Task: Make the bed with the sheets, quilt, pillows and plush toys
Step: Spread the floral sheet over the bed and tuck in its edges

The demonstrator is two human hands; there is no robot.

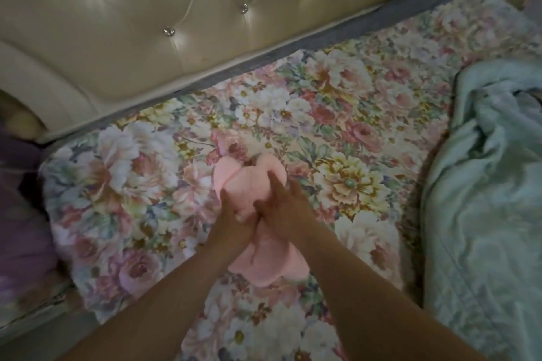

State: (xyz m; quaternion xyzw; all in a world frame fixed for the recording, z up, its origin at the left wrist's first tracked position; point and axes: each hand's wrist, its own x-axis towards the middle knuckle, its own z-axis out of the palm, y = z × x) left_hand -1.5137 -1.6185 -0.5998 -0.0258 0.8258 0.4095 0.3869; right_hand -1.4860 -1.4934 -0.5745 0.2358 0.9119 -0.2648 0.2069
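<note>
A flowered sheet [337,114] covered the bed and spread out on every side beneath both grips. Beyond the grips, past the far edge of the sheet, stood a cream padded headboard [146,23] set with shiny buttons. A grey strip of mattress edge [293,47] ran between it and the sheet. Well to the right of the right grip lay a pale green quilt [484,199], bunched and creased on top of the sheet. Well to the left of the left grip, off the side of the bed, sat a blurred purple cloth [20,214]; what it was could not be told.

A pink plush toy [269,261] was held between the two grips over the middle of the sheet. Its rounded upper part showed beyond the fingers, and its lower part hung toward the person between the forearms. The left grip [234,215] was closed round the toy's middle from the left, with the fingers curled into the plush. The right grip [283,214] clasped the toy from the right, with its thumb across the front and its fingers lying along the upper part. The two grips were touching each other.
</note>
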